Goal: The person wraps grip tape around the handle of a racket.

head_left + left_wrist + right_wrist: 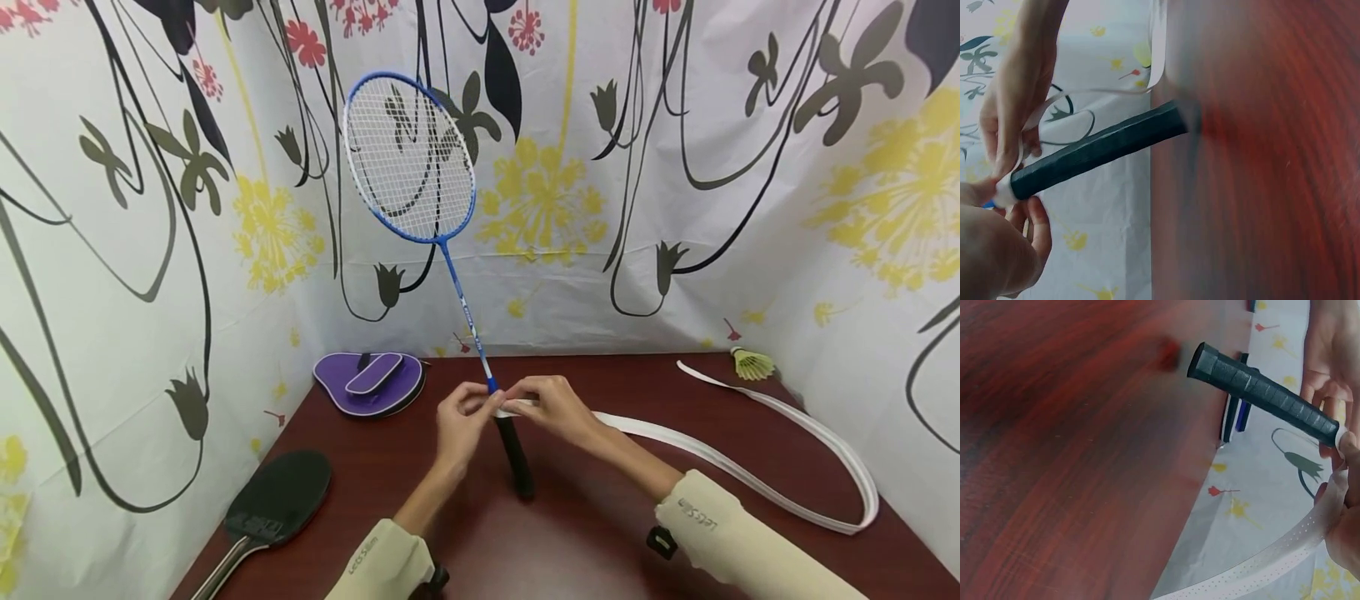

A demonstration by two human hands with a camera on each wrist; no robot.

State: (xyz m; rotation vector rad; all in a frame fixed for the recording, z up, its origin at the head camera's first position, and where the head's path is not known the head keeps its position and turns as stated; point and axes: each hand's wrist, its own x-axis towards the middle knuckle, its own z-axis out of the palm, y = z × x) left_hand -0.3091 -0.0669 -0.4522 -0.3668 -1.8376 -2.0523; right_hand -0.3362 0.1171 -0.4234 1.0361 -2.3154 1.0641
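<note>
A blue and white badminton racket [465, 308] stands tilted over the table, head up, its black handle [513, 458] pointing down. My left hand [461, 425] pinches it at the top of the handle. There, a white perforated grip tape [1272, 562] goes round the handle's upper end, seen as a white band in the left wrist view. My right hand [555, 408] pinches the tape close to the handle, its fingertips near those of the left. The rest of the tape trails right across the table in a loop. Fingers partly hide the wrapped spot.
On the dark red table [585, 533], a black table tennis bat [281, 496] lies at the left. A purple bat case [367, 383] is at the back left, and a yellow shuttlecock [752, 364] at the back right. Patterned white cloth [570, 317] surrounds the table's back and sides.
</note>
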